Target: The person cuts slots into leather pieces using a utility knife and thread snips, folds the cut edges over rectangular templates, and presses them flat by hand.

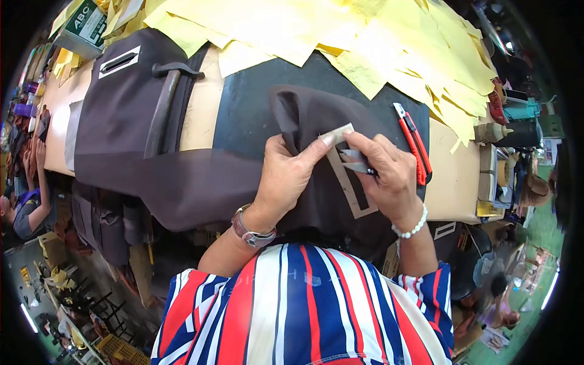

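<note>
Dark brown leather-like material (pixel 316 109) lies across the table, its near part folded up under both hands. A pale rectangular frame piece with a long slot (pixel 344 176) rests on it, its far end bent up. My left hand (pixel 285 173) pinches the material and that raised end between thumb and fingers. Opposite it, my right hand (pixel 386 173) presses index finger and thumb at the same end. Small silver-bladed snips (pixel 356 161) sit within my right hand, blades pointing left; their handles are mostly hidden by the fingers.
Right of my hands lies a red utility knife (pixel 415 143) on a dark mat (pixel 243 115). A hammer (pixel 164 109) rests on more brown material (pixel 121 109). Yellow sheets (pixel 274 30) pile along the far side. Another person (pixel 30 207) works at far left.
</note>
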### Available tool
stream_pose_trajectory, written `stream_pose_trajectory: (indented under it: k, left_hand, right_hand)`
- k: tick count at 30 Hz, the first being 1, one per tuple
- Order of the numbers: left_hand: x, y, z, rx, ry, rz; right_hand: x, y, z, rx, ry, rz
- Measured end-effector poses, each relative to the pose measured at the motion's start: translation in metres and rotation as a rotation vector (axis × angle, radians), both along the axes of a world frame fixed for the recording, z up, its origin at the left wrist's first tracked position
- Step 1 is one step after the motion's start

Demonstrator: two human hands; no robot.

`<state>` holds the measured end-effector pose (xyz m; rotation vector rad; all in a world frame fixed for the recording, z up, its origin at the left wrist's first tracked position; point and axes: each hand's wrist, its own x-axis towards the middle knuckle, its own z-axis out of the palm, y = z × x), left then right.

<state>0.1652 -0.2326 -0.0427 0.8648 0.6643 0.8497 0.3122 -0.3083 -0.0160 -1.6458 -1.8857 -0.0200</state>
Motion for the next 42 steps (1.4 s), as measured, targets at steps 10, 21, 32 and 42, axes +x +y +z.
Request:
stream_pose_trajectory:
  k: [10, 21, 32, 42]
  left_hand:
    - [-0.012, 0.001, 0.001, -0.111, 0.002, -0.03]
    - [-0.023, 0.005, 0.012, -0.16, -0.059, -0.159]
    - [-0.066, 0.07, 0.039, 1.362, 1.029, 0.118]
    - [-0.084, 0.154, 0.185, 1.032, 1.597, -0.751]
  right_hand:
    - [-0.003, 0.024, 0.009, -0.024, 0.238, 0.075]
    - [0.004, 0.039, 0.01, -0.262, 0.645, -0.191]
    - [-0.001, -0.036, 0.0, -0.456, 0.581, 0.051]
    - [-0.003, -0.019, 0.017, -0.006, 0.571, -0.122]
